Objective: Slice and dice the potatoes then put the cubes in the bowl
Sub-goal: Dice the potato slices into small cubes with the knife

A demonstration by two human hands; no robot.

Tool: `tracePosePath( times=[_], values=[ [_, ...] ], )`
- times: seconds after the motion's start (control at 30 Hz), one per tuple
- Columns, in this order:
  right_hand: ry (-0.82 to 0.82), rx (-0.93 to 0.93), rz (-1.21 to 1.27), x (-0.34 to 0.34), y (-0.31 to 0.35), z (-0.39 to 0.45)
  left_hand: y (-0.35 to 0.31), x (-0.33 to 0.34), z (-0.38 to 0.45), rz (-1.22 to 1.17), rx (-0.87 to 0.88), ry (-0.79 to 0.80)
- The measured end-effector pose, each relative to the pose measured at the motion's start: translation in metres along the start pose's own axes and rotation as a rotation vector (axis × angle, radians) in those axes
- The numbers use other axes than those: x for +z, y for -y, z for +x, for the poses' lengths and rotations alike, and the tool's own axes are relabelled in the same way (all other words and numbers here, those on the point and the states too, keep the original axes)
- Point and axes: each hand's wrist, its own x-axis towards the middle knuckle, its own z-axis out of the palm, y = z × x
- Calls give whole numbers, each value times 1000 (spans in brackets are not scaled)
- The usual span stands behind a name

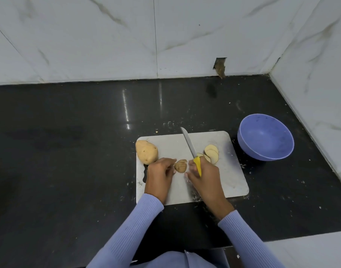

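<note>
Two hands: both over the board [231, 182], working one cut potato.
Left hand [159, 176]: fingers curled onto the sliced piece [180, 166], apparently steadying it so the slices stay stacked.
Right hand [203, 174]: clamped round the yellow handle of the knife [189, 144]; the blade points up and away, clear of the food, so no cut is in progress.
Sliced piece: between the two hands, touching the left fingertips.
Slices [212, 153]: fanned flat just beyond the right hand, likely set aside for dicing.
Whole potato [146, 152]: uncut, just beyond the left hand at the board's edge.
Bowl [265, 137]: no cubes in it, off the board, beyond and to the right of the right hand, within reach for loading.
Progress: slicing stage, judged early; no cubes visible.
</note>
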Motion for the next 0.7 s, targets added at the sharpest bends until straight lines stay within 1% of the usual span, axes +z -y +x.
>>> tracePosePath(
  times=[0.23, 0.33, 0.4, 0.5, 0.57, 0.63, 0.7],
  values=[
    [0, -96, -58, 15, 2, 19, 0, 10, 4, -96, -63, -76],
    [43, -153, -75, 14, 1, 22, 1, 11, 5, -84, -15, -75],
    [39, -167, -45, 9, 1, 23, 3, 11, 5, -54, 32, -45],
    [-63, -122, 45, -3, 1, 17, 5, 12, 5, -11, 63, 51],
    [-115, -80, 40, -11, 0, 12, 6, 16, 5, 26, 89, 77],
    [-103, -36, 6, -17, -3, 7, 6, 20, 4, 68, 111, 65],
    [-52, -2, -16, -20, -4, 0, 7, 24, 2, 105, 142, 41]
  ],
)
